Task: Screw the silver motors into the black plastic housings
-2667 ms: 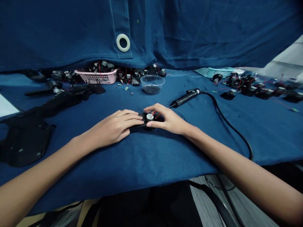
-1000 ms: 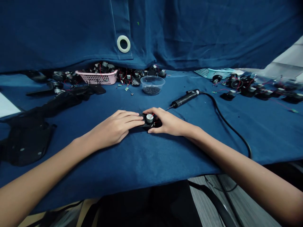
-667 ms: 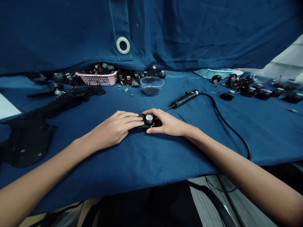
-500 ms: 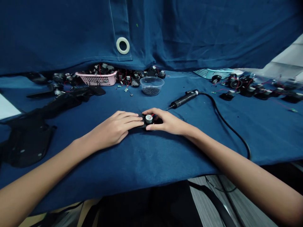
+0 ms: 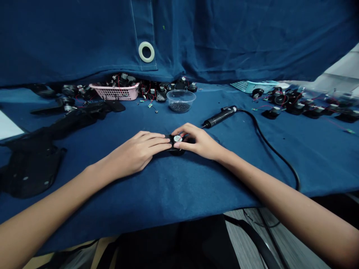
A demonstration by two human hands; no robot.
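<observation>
A small round motor (image 5: 177, 138) with a white top and a red wire sits on a black plastic part (image 5: 168, 137) at the middle of the table. My left hand (image 5: 141, 149) lies over the part's left end, fingers together and pressed on it; its thumb is mostly hidden. From the right, my right hand (image 5: 200, 142) curls its thumb and fingers around the motor. The underside of the part is hidden. Just behind my right hand lies a black electric screwdriver (image 5: 220, 116), its tip pointing toward that hand.
A clear bowl of small dark screws (image 5: 181, 101) stands behind the hands. Farther back are a pink basket (image 5: 117, 91) of black parts and a light blue basket (image 5: 254, 86). Wired motor assemblies (image 5: 300, 106) lie at right, black parts (image 5: 36, 164) at left. A cable (image 5: 269, 149) crosses the right side.
The motor and the fingers of my right hand have shifted slightly, with the thumb a little higher on the motor. My left hand stays almost still on the black part.
</observation>
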